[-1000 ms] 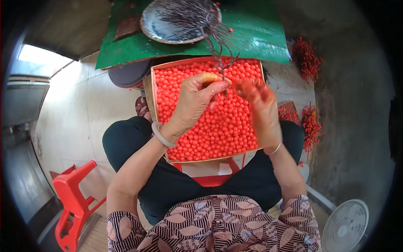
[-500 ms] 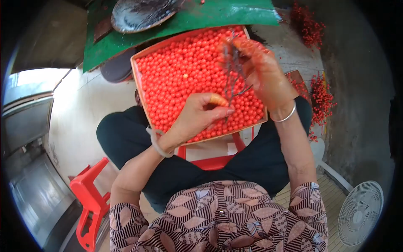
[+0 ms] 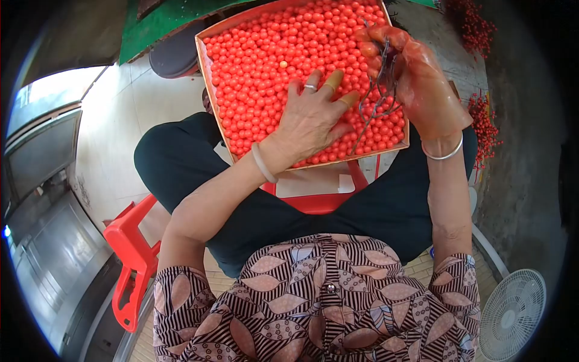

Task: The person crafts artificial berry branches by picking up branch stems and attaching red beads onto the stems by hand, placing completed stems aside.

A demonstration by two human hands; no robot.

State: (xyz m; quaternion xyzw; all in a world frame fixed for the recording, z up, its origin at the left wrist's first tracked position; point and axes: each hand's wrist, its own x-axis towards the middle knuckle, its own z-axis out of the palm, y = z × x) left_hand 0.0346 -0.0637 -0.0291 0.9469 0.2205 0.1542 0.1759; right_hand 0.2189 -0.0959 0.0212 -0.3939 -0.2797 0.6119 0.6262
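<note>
A shallow box [image 3: 211, 92] filled with small round red berries [image 3: 259, 90] lies across the lap. My left hand [image 3: 313, 117] rests palm down on the berries near the front, fingers spread and nothing held. Yellow covers wrap two of its fingertips, and a ring is on another finger. In a translucent, red-stained glove, my right hand [image 3: 425, 84] is closed on a bunch of dark thin stems [image 3: 375, 111] over the box's right side. The stems hang down toward the berries, a little to the right of my left fingers. One pale yellow berry [image 3: 283, 64] shows among the red ones.
A green board [image 3: 172, 17] lies beyond the box. Red berry sprays [image 3: 484, 130] are on the floor at right. A red plastic stool [image 3: 129, 241] stands at left, a white fan [image 3: 509, 317] at lower right. A dark round seat [image 3: 178, 51] is at upper left.
My left hand has gone from pinching at the lower stems to lying spread on the berries. My right hand still grips the stems, now farther right. The view has shifted, putting the box higher.
</note>
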